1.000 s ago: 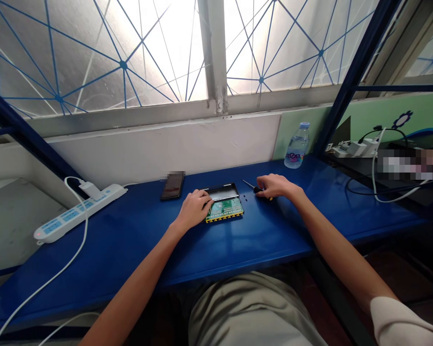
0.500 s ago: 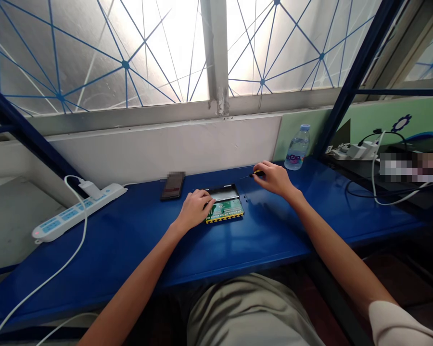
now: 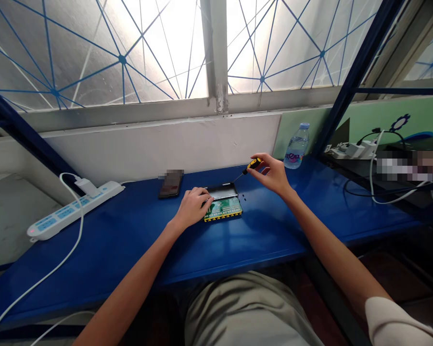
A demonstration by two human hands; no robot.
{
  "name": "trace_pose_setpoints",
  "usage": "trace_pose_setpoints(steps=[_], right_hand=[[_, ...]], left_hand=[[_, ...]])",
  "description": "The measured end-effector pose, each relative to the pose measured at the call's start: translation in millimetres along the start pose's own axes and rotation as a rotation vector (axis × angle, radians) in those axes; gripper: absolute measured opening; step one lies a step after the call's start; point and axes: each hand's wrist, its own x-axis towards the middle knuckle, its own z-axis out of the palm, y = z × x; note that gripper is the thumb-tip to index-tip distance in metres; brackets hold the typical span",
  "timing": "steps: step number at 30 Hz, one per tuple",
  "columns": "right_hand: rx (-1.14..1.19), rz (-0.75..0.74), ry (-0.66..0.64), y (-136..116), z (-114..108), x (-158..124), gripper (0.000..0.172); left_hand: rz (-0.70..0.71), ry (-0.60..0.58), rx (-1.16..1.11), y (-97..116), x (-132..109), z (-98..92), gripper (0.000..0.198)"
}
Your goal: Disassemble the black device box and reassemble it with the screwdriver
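Note:
A green circuit board [image 3: 226, 206] with a yellow-and-black front edge lies on the blue tabletop. Right behind it is a black case part [image 3: 223, 191] with a glossy panel. My left hand [image 3: 193, 207] grips the left side of the board, thumb over its top and fingers at the case's left corner; the grip underneath is hidden. In my right hand [image 3: 273, 174] is a yellow-and-black screwdriver [image 3: 254, 165], pinched by its handle. Its thin shaft slants down left toward the case's right rear corner; whether the tip touches, I cannot tell. Small dark screws [image 3: 244, 197] lie right of the case.
A dark phone [image 3: 171, 184] lies behind my left hand. At the left is a white power strip [image 3: 75, 211] with a plug and cable. A water bottle [image 3: 297, 146] stands at the back right. Cables and chargers [image 3: 359, 150] fill the far right.
My right hand has lifted slightly and tipped the screwdriver from nearly level to a downward slant, its tip now nearer the case. My left hand stays on the board.

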Motion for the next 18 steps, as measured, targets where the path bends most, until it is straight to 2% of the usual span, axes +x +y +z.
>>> trace_pose_setpoints(steps=[5,9,13,18], right_hand=[[0.265,0.095,0.043,-12,4,8,0.046],[0.379,0.069,0.027,-21,15,17,0.044],[0.461,0.033,-0.030,-35,29,27,0.042],[0.501,-0.006,-0.105,-54,47,39,0.044]], left_hand=[[0.010,0.038,-0.147,3,4,-5.4,0.031],[0.024,0.073,-0.400,11,17,-25.4,0.030],[-0.042,0.035,-0.464,19,33,-40.8,0.031],[-0.162,0.062,-0.512,26,44,-25.8,0.030]])
